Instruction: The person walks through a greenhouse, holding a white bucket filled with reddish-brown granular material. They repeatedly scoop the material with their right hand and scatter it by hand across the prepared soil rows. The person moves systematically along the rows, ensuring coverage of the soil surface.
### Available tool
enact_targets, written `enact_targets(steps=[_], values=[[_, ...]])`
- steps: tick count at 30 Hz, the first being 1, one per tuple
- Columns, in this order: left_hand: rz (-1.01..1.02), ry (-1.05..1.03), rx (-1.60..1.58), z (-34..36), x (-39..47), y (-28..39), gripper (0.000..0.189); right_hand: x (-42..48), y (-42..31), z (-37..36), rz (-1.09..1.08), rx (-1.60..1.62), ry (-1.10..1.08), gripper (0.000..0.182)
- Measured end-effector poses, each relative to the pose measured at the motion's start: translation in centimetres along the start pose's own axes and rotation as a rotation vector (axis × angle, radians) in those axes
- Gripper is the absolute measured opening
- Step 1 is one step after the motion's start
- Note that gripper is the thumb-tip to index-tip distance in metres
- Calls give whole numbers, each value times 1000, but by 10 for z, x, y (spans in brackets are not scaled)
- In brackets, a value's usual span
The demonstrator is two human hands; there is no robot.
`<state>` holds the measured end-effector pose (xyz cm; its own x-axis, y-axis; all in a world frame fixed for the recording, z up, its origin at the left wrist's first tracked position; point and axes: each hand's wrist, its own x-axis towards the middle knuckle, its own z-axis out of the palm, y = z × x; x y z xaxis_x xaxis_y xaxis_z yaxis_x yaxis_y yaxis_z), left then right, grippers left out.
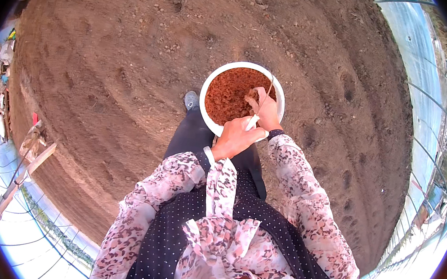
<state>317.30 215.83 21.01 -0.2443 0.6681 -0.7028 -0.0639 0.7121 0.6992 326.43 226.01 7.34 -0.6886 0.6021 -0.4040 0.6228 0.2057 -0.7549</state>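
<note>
A white bucket (208, 80) is held in front of my body, filled most of the way with reddish-brown crumbly material (231, 94). My left hand (236, 138) grips the white handle grip (252, 123) on the bucket's near side. The thin wire bail (268, 91) runs from that grip up to the right rim. My right hand (268, 109) reaches inside the rim at the right, its fingers curled around a clump of the crumbly material (252, 98). Part of the near rim is hidden by my hands.
Bare tilled soil (134, 64) with shallow furrows and footprints spreads all around. My shoe (191, 100) shows left of the bucket. A wooden post (24, 186) leans at the left. Clear plastic sheeting (418, 57) on a curved frame lines the right side.
</note>
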Motion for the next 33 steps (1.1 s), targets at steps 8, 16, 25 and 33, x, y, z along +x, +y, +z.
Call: enact_targets(steps=[8,16,25,33], values=[[-4,10,-75,5,1,-10,29,-6,6,-11,29,72,100,25],[-34,-3,-48,1,-10,0,34,-15,6,-9,117,326,119,33],[-59,-51,-24,2,-14,-6,37,-26,-6,-21,417,349,-86,35],[15,-32,55,8,-16,-6,37,-14,2,8,-24,-93,210,59]])
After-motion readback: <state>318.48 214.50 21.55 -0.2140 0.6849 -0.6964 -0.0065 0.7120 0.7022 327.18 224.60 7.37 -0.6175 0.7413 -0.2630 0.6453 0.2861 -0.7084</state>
